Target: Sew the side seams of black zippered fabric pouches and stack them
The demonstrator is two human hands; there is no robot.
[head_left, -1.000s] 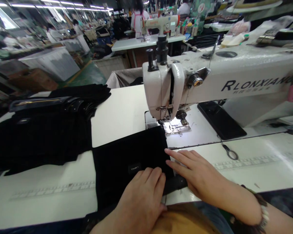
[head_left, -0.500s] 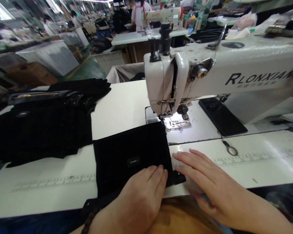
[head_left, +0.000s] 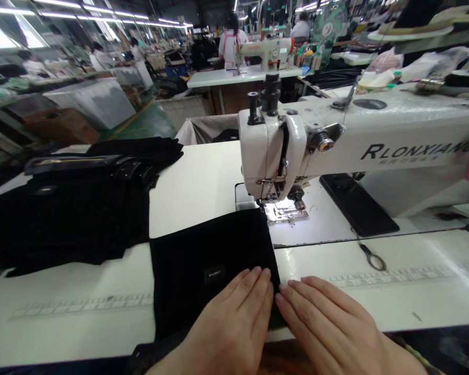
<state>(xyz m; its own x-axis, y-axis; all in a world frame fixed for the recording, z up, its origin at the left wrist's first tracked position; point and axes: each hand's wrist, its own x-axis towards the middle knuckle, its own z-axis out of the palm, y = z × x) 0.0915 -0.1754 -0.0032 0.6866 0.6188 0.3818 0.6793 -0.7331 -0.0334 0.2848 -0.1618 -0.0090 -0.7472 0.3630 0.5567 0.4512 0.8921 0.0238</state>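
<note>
A black fabric panel (head_left: pixel 187 260) with a small label (head_left: pixel 214 274) lies on the sewing table, its far right corner under the presser foot (head_left: pixel 262 204) of the sewing machine (head_left: pixel 266 151). Flat on the panel's right part rests my left hand (head_left: pixel 234 317), fingers stretched out and side by side. My right hand (head_left: pixel 328 320) lies just beside it, fingers extended, with the fingertips at the panel's right edge. Neither hand grips anything that I can see. Both hands cover the panel's near right part.
To the left is a stack of black fabric pieces (head_left: pixel 86 213). A black phone (head_left: pixel 357 205) lies beneath the machine arm, with a ring-handled tool (head_left: pixel 372 258) near it. Ruler markings (head_left: pixel 82 305) run along the table's front. Another sewing machine (head_left: pixel 263 49) and people are farther back.
My right hand has come down and left, from hovering beside the panel to its right edge, close to my left hand. The camera view has tilted up slightly.
</note>
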